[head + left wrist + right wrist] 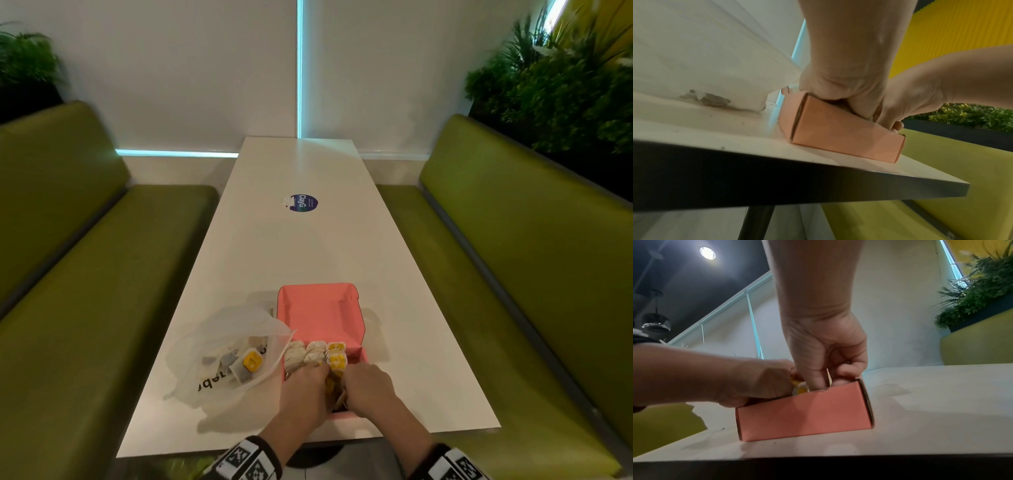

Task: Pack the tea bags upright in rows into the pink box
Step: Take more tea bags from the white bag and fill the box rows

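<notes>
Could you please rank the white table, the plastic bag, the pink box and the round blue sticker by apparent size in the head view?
1. White table, largest by far.
2. Pink box and plastic bag: similar, too close to rank, as hands hide part of the box.
3. Round blue sticker, smallest, though it lies farther from the camera.

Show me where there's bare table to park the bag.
Free: table beyond the box, around the sticker, and right of the box. Crowded: the bag hugs the box's left side; both hands, left and right, fill its near end.
</notes>
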`<state>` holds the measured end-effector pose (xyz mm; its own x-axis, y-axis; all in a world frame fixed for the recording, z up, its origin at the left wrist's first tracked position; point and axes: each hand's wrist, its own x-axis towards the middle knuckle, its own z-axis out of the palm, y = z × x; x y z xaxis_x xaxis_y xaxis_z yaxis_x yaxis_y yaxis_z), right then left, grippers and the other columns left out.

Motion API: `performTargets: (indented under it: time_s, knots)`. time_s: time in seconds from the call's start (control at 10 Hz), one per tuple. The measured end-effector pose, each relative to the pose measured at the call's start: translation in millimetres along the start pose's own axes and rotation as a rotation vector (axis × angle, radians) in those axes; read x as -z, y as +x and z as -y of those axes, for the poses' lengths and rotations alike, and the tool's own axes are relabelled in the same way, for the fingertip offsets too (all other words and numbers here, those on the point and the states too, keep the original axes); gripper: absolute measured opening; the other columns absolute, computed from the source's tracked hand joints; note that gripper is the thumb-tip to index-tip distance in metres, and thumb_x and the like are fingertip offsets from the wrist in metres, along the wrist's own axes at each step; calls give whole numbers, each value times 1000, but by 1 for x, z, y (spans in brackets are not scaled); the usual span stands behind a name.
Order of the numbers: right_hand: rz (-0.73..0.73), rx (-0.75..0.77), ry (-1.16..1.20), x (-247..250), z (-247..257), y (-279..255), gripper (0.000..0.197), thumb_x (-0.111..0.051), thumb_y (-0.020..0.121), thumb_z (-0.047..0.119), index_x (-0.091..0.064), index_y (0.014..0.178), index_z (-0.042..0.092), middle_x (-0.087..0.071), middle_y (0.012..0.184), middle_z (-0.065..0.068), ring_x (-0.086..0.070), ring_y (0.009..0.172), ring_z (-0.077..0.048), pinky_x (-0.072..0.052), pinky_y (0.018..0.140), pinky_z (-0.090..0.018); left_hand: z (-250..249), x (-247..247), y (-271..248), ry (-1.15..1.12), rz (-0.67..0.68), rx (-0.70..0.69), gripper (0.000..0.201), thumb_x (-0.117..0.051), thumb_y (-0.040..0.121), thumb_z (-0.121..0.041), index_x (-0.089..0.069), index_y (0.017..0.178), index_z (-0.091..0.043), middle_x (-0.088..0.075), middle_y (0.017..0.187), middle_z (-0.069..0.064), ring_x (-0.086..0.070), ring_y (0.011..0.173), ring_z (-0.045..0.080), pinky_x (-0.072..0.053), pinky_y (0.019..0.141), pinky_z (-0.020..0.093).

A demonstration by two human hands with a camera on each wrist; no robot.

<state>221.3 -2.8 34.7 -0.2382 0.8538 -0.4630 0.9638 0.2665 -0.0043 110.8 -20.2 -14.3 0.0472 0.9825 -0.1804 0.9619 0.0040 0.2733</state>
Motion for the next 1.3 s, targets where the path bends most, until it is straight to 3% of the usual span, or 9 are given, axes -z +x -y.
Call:
performTargets:
  time_s: [0.2,0.3,0.4,0.5,0.6,0.7,0.9,1.1,1.3]
  knots:
    - [-10,1,23,2,3,4,32,-56,87,13,-54,119,9,-57,120,-11,-57,110,-27,-48,88,-34,5,6,4,-62,5,-31,60,-50,88,-42,-29,141,-24,-34,144,4,-33,134,24,-27,113,35]
    - [47,13,95,8,-1,7,34,-61,84,23,-56,114,9,-58,110,-9,-58,105,-27,-49,85,-34,11,25,-8,-215,25,-53,33,-55,88,-28,-55,121,-24,-57,123,0,-52,114,18,-43,98,30]
    - [71,37,109,11,-3,8,32,-61,81,21,-58,111,8,-59,110,-12,-59,103,-29,-51,83,-35,21,26,-6,-328,-15,-120,31,-56,85,-13,-62,114,-22,-60,117,-2,-55,109,15,-43,92,23]
    - [66,53,150,9,-4,11,25,-57,83,14,-59,106,6,-57,98,-11,-58,95,-27,-49,78,-34,23,33,-7,-440,-155,-80,20,-59,86,-17,-67,104,-23,-61,109,-5,-55,101,8,-39,86,13]
    - [11,16,218,2,-4,16,17,-46,89,7,-60,98,6,-49,86,-5,-55,89,-23,-47,76,-30,26,31,-9,-599,-252,-55,16,-65,83,-18,-64,81,-34,-65,93,-13,-57,89,1,-41,82,11]
    - [-35,-3,275,-4,-3,20,22,-41,91,4,-59,104,6,-50,94,-5,-58,96,-23,-46,78,-28,28,21,-13,-687,-306,-50,33,-67,79,-9,-58,75,-41,-63,83,-20,-58,86,-4,-44,80,13]
    - [-171,-57,374,-10,1,17,35,-41,95,12,-35,130,9,-54,122,-11,-58,107,-24,-46,84,-29,29,10,-13,-742,-413,-68,38,-68,76,-4,-59,74,-41,-65,80,-18,-60,83,-1,-45,75,11]
    - [-132,-109,327,-18,1,19,25,-45,95,22,-59,112,12,-63,115,-6,-62,104,-22,-47,82,-25,33,-9,-15,-581,-481,-150,19,-65,73,-18,-65,88,-29,-59,88,-15,-57,85,10,-48,71,23]
    - [-167,-97,301,-23,7,15,27,-51,90,17,-58,116,12,-61,118,-7,-60,108,-23,-48,86,-28,33,-10,-15,-679,-551,-170,16,-55,75,-32,-58,90,-37,-57,81,-22,-54,79,1,-47,67,20]
